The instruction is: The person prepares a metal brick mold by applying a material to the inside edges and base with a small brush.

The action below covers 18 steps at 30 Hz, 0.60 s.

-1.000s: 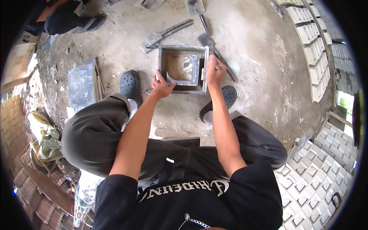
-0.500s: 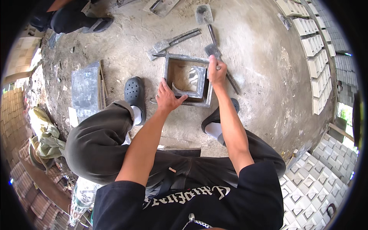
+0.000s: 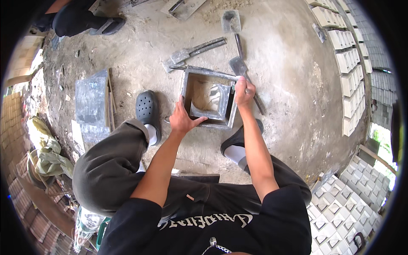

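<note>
A square grey metal mould [image 3: 185, 83] stands on the floor between my feet. Inside it sits a smaller frame [image 3: 221, 111] around brownish sandy material and a pale curved pattern. My left hand [image 3: 182, 119] grips the mould's near left corner, its fingers along the left wall and its thumb stretched over the front rim. At the far right corner, my right hand [image 3: 245, 91] is closed in a fist; a small tip pokes out of it, but what it holds is mostly hidden. Just beyond the fist lies a flat trowel-like tool [image 3: 238, 64].
More flat-bladed tools [image 3: 180, 55] lie beyond the mould, with another blade [image 3: 230, 21] farther off. Flat grey plates [image 3: 91, 102] are stacked left. White moulded blocks [image 3: 350, 78] line the right side. A co-worker's leg [image 3: 74, 19] shows at the far left.
The whole view has shifted a little. My right hand and the mould's far right corner have moved slightly outward and nearer to me. My left hand keeps its place on the mould.
</note>
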{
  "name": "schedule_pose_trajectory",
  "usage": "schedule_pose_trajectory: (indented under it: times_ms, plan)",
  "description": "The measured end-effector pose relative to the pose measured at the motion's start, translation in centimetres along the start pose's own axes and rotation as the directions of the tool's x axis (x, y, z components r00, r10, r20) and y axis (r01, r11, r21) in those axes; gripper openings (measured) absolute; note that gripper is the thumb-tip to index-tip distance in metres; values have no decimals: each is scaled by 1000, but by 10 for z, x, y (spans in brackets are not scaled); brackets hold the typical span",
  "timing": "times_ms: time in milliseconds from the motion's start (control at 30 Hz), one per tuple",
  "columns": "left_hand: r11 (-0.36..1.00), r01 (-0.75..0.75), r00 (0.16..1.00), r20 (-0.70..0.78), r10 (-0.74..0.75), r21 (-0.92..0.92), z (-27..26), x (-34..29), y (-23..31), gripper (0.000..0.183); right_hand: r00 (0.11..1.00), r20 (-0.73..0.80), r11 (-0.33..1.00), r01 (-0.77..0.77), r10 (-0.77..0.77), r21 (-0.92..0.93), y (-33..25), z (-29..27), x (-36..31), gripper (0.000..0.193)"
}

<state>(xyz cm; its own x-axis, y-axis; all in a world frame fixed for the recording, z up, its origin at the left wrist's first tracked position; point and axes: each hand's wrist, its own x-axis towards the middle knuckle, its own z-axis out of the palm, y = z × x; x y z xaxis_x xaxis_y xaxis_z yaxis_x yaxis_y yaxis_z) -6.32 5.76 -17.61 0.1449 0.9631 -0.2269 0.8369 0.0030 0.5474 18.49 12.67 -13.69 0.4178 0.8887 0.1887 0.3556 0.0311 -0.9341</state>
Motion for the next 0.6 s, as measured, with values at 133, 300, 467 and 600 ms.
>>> schedule_pose_trajectory:
  times_ms: [133, 300, 467, 600]
  plan:
    - [1000, 23, 1000, -18, -23, 15, -3, 3, -8, 142, 999, 28, 997, -47, 45, 62, -38, 2, 7, 43]
    - [998, 37, 998, 45, -34, -52, -2, -1, -2, 140, 990, 24, 989, 142, -141, -43, 3, 10, 1, 42]
    - [1000, 29, 1000, 0, -29, 12, -4, 3, -1, 141, 978, -82, 981, 194, -193, -2, -5, 16, 1, 40]
    - [1000, -21, 997, -78, 20, -12, 2, 9, -9, 140, 991, 55, 990, 124, -120, -69, -11, 15, 14, 37]
